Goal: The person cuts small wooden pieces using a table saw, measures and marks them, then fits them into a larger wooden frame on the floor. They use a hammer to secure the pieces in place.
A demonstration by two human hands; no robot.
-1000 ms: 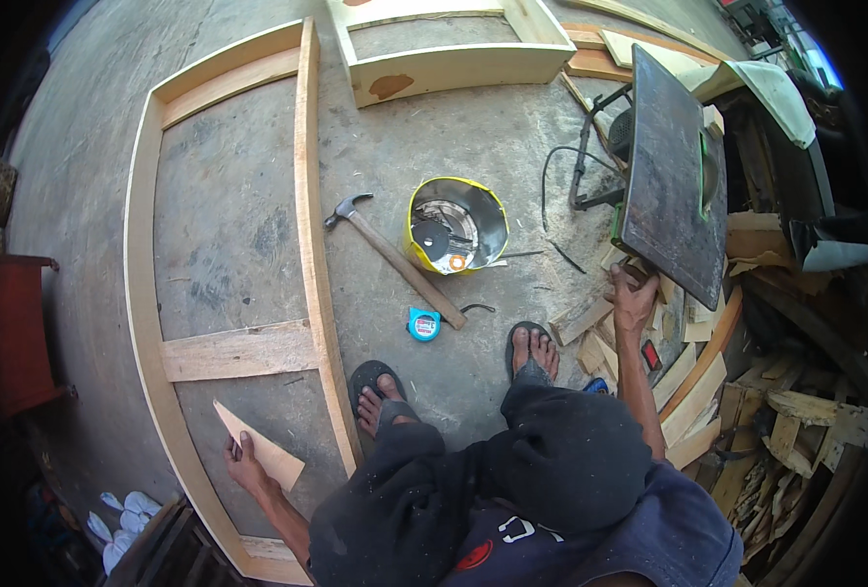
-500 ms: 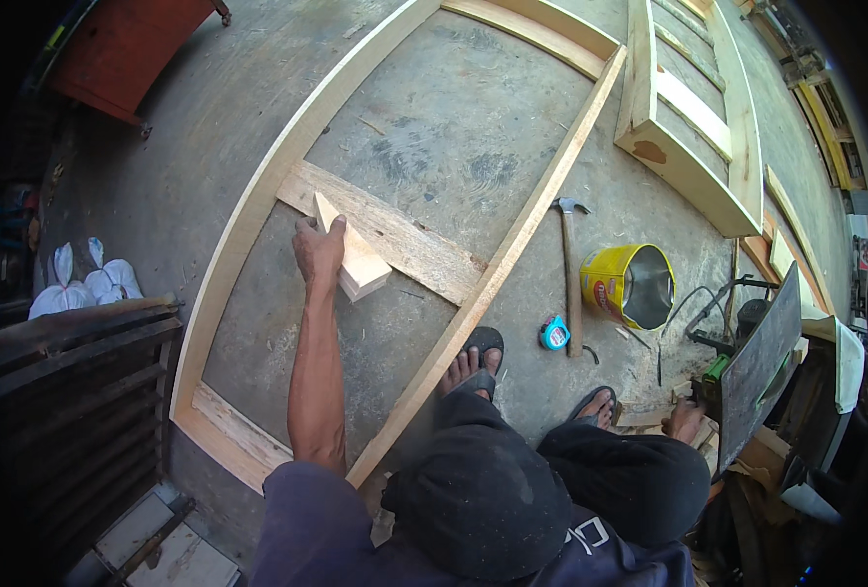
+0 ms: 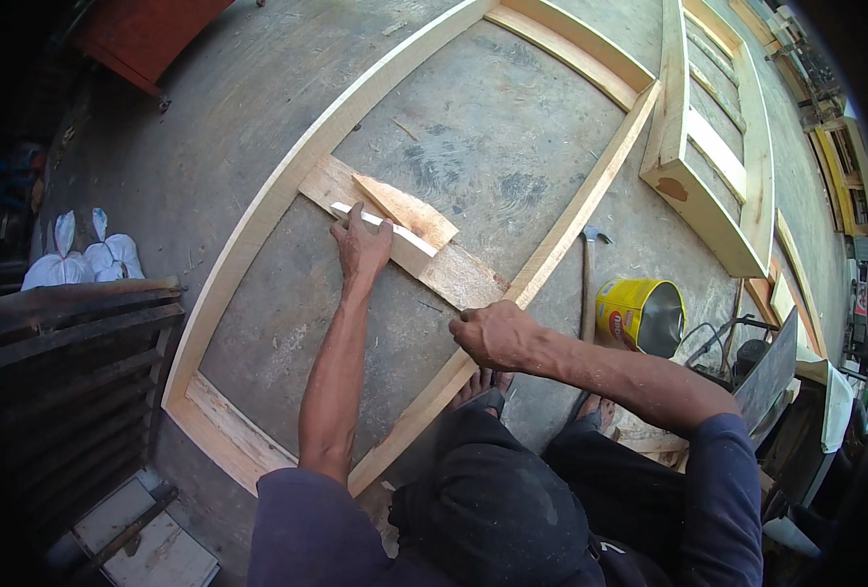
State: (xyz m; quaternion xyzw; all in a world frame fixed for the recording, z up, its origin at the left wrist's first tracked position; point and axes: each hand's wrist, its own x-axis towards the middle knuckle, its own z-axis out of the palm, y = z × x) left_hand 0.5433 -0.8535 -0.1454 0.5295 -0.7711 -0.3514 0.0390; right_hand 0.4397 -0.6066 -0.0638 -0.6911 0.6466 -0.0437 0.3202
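Note:
A large wooden frame (image 3: 258, 230) lies flat on the concrete floor. A cross rail (image 3: 463, 279) spans it. My left hand (image 3: 361, 245) presses a flat triangular wood offcut (image 3: 410, 207) onto that cross rail, fingers spread over its pale near edge. My right hand (image 3: 493, 333) is a closed fist hovering by the frame's right long rail (image 3: 561, 245); I cannot see anything in it. I am crouched, with my sandalled feet (image 3: 478, 386) against that rail.
A hammer (image 3: 585, 284) and a yellow tin can (image 3: 639, 313) lie on the floor to the right. A second wooden frame (image 3: 718, 166) sits beyond. White bags (image 3: 82, 259) and dark wooden slats (image 3: 62, 362) are on the left, a red cabinet (image 3: 150, 34) at top left.
My left hand brought the offcut from the floor up onto the cross rail and slid it along. My right hand left the wood pile at the right and came over the long rail.

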